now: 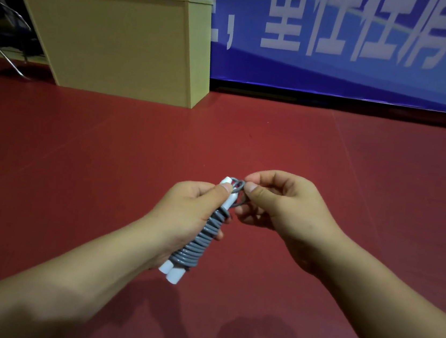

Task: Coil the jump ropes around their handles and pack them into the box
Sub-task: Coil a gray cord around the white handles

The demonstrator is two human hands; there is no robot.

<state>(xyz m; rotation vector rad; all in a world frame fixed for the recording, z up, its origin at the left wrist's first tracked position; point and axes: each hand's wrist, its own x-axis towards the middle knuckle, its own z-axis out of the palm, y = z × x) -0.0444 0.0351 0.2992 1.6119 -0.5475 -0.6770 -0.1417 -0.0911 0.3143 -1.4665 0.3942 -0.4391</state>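
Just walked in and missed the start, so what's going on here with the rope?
A person is winding a grey jump rope around its two white handles. The left hand grips the bundle, which is nearly fully coiled. The right hand pinches the last loop of rope near the top end of the handles. All this is held above a red floor. A yellowish box stands farther back on the left.

blue banner point(344, 43) | large white Chinese characters, cropped | legible: 里, 任

Grey rope point(202, 239) coiled on white handles point(174, 272). Floor point(329, 159) dark red. Cabinet point(113, 46) pale yellow. Banner point(340, 71) blue, lettered in white.
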